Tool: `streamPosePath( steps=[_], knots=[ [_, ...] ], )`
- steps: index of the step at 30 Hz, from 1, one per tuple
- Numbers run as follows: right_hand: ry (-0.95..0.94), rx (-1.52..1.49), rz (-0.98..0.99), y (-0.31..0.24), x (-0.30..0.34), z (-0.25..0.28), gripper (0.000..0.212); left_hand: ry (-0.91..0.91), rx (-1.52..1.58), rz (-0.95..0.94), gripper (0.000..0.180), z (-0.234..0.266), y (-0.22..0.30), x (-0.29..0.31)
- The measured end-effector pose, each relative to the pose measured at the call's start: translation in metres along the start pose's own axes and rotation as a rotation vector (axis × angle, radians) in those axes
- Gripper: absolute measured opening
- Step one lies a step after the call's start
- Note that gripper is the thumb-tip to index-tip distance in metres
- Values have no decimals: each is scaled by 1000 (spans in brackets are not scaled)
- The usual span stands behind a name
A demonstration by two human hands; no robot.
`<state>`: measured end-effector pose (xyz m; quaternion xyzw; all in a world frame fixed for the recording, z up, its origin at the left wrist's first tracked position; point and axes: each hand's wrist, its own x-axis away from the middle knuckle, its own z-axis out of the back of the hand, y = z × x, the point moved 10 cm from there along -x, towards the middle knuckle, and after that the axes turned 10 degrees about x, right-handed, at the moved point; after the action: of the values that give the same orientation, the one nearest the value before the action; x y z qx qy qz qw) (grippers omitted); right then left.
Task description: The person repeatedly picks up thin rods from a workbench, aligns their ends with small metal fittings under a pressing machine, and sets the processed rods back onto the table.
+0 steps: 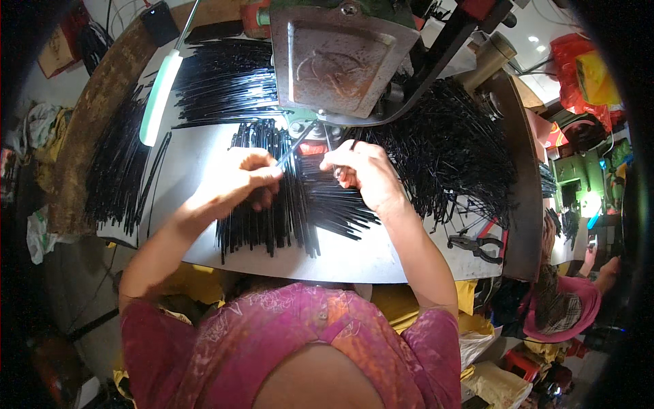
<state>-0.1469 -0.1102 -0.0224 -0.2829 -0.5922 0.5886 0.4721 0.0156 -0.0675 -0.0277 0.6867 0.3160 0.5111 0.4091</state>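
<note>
Head view, sole view. Centre: one left hand, thumb and forefinger pinching a thin dark strip that slants up and right toward the foot of the machine. Right of centre: one right hand, fingers curled inward below the machine; whether they grip anything cannot be told. Top centre: one machine with a worn grey metal housing and a rectangular recessed face. Beneath and between the hands: one fan of straight, glossy black strips, reaching toward the lower edge of the white worktop; just right of it, a second fan of black strips, angled to the lower right. Upper left: one stack of black strips lying crosswise; one pale green and white rod-like handle. Right: one dense, tangled heap of black pieces; below it, one pair of black-handled pliers.
</note>
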Motion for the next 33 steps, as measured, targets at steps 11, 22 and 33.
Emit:
streamPosePath(
  steps=[11, 22, 33],
  knots=[
    [-136, -366, -86, 5, -6, -29, 17, -139, 61, 5, 19, -40, -4, 2],
    [-214, -494, -25, -9, 1, -15, 23, -346, 313, 191, 22, -53, -8, -8],
    [-128, -548, 13, -8, 2, -14, 19, -73, -336, -157, 17, -36, 24, -13]
  ],
)
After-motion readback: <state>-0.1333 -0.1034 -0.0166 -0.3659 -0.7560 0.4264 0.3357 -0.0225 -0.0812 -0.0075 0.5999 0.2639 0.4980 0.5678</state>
